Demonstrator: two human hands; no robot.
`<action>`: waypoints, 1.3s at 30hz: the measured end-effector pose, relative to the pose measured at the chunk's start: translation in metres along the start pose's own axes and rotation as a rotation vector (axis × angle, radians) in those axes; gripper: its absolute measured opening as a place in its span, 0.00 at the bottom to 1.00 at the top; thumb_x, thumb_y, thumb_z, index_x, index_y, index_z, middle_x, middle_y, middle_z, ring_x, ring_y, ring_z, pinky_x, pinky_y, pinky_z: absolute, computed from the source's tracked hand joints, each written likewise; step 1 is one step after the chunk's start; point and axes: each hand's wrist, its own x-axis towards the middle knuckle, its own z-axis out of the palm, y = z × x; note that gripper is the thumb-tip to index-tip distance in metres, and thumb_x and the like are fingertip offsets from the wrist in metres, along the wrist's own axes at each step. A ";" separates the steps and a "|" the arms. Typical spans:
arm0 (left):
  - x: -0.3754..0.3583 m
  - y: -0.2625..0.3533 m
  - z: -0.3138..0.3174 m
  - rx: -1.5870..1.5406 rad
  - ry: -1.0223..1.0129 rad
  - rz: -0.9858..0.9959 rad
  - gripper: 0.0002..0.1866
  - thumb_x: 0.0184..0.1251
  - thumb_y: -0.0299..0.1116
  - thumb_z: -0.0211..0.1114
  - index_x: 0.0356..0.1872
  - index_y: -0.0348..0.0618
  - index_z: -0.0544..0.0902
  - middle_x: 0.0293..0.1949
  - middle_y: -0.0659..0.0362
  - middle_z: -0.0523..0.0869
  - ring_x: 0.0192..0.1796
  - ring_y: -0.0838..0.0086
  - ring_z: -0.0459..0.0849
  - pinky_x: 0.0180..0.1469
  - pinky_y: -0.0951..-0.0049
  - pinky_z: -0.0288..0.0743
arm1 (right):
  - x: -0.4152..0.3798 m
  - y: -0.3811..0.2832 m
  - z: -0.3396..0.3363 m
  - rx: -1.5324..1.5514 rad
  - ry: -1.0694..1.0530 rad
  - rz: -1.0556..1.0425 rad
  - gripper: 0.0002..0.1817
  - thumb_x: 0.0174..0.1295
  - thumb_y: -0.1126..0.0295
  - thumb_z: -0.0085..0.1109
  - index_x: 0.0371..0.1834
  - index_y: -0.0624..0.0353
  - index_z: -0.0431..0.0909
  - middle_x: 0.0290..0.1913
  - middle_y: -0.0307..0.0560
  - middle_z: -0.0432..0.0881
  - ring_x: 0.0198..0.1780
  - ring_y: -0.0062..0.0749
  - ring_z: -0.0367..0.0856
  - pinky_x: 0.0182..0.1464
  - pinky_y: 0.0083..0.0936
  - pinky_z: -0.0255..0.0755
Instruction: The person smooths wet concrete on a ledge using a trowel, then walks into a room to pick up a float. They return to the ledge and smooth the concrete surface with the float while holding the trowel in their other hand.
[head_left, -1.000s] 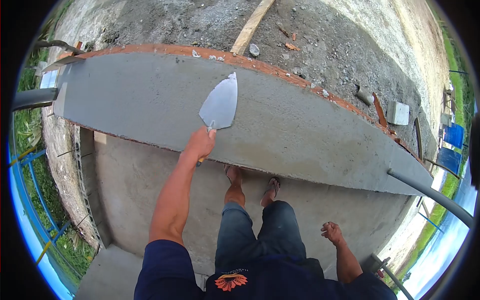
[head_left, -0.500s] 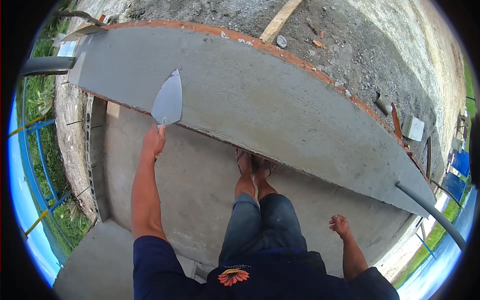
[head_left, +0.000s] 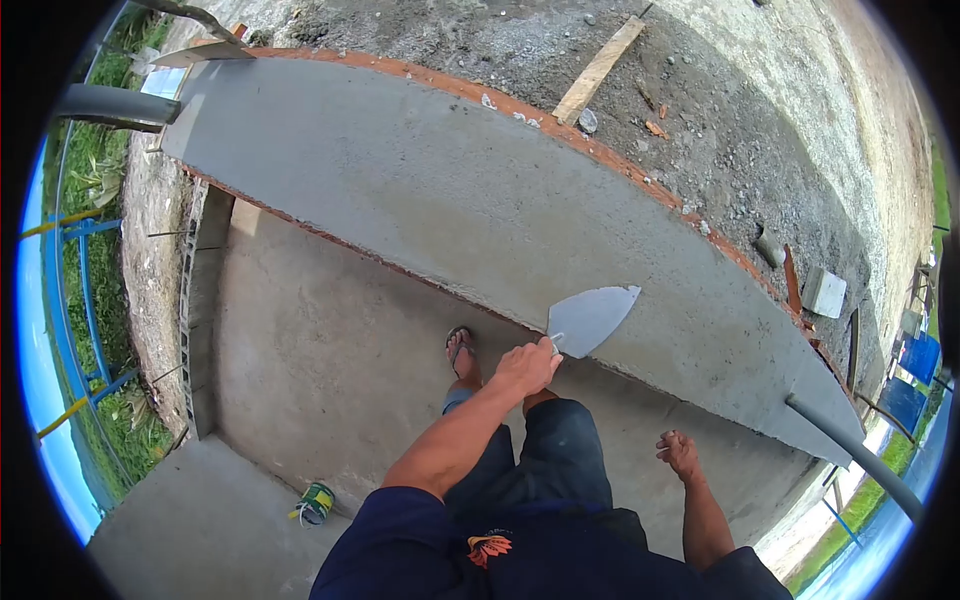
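Note:
My left hand [head_left: 528,368] grips the handle of a pointed trowel [head_left: 594,318]. The blade lies over the near edge of a long strip of smooth grey concrete [head_left: 400,190], its tip pointing toward the far right. Reddish form boards [head_left: 430,82] line the strip's far edge, with another thin reddish edge along the near side. Off to the right, my right hand [head_left: 680,454] hangs beside my leg, fingers loosely bent and apart, holding nothing.
Beyond the strip lies gravelly ground with a wooden plank [head_left: 600,72] and a pale block [head_left: 824,293]. Grey pipes [head_left: 860,455] stand at the strip's ends. A hollow-block wall [head_left: 205,310] edges the concrete floor [head_left: 330,330] at left. A green container [head_left: 315,503] sits lower left.
My left hand has swept the trowel rightward along the strip's near edge, and its tip has turned to the right. One foot has stepped left. My right hand stays put.

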 end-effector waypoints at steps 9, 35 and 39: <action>0.011 -0.186 -0.272 0.126 0.388 -0.207 0.22 0.74 0.49 0.50 0.44 0.35 0.75 0.41 0.35 0.83 0.48 0.37 0.80 0.50 0.44 0.72 | -0.001 -0.036 0.055 -0.034 0.077 0.105 0.24 0.71 0.50 0.46 0.41 0.63 0.77 0.33 0.48 0.83 0.26 0.28 0.82 0.27 0.22 0.74; 0.101 -0.162 -0.320 0.134 0.005 0.147 0.19 0.72 0.42 0.55 0.51 0.36 0.79 0.48 0.44 0.86 0.58 0.51 0.81 0.60 0.54 0.74 | -0.056 -0.285 0.291 0.034 0.104 0.083 0.24 0.71 0.52 0.44 0.47 0.66 0.77 0.37 0.51 0.84 0.32 0.34 0.85 0.37 0.27 0.78; 0.094 -0.234 -0.463 0.168 0.272 -0.057 0.21 0.74 0.45 0.52 0.48 0.34 0.79 0.48 0.41 0.85 0.54 0.46 0.82 0.57 0.50 0.74 | -0.039 -0.245 0.296 0.055 0.098 0.143 0.24 0.70 0.52 0.44 0.46 0.66 0.77 0.36 0.50 0.84 0.31 0.32 0.85 0.35 0.26 0.77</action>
